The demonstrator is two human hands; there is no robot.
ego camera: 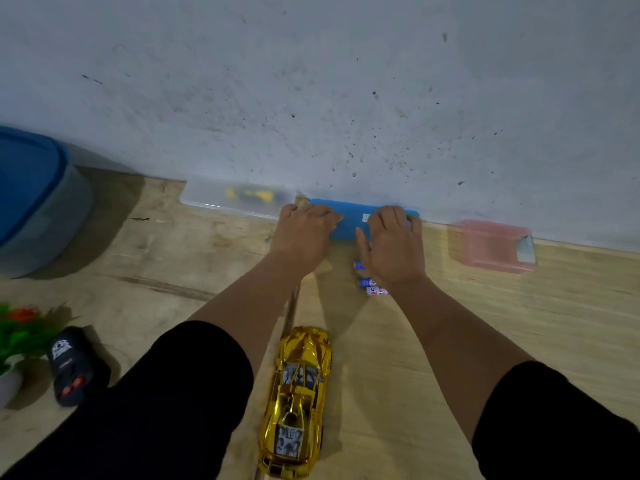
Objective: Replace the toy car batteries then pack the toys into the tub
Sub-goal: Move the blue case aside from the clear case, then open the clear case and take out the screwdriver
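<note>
At the far left stands a large grey tub with a blue lid [31, 199], lid on, well apart from everything I have to pack; carrying toys that far over the wooden floor [450, 341] invites a drop, and the lid has to come off first. Below it, the black toy car [74, 367] lies beside a small potted plant with green leaves and an orange flower [19, 336], close enough that a careless grab could tip the pot. Against the wall, a clear plastic box [235, 199] shows something yellow inside, too blurred to name. My left hand [304, 233] and right hand [391, 244] both rest on the flat blue plastic lid [349, 216] lying by the wall; my fingers [394, 216] look laid over it, lightly bent, and I cannot tell whether they have any edge pinched. If I lift it one-sided it may slip and clap down. Just under my right wrist, three small blue-and-white batteries [370, 282] lie loose on the floor; my forearm could sweep them rolling, and I judge new and spent ones could easily get mixed. Between my arms, the shiny gold toy car [299, 403] sits near my knees, where a shift of my legs could kick it. At the right, the pink translucent plastic box [495, 245] stands against the wall.
</note>
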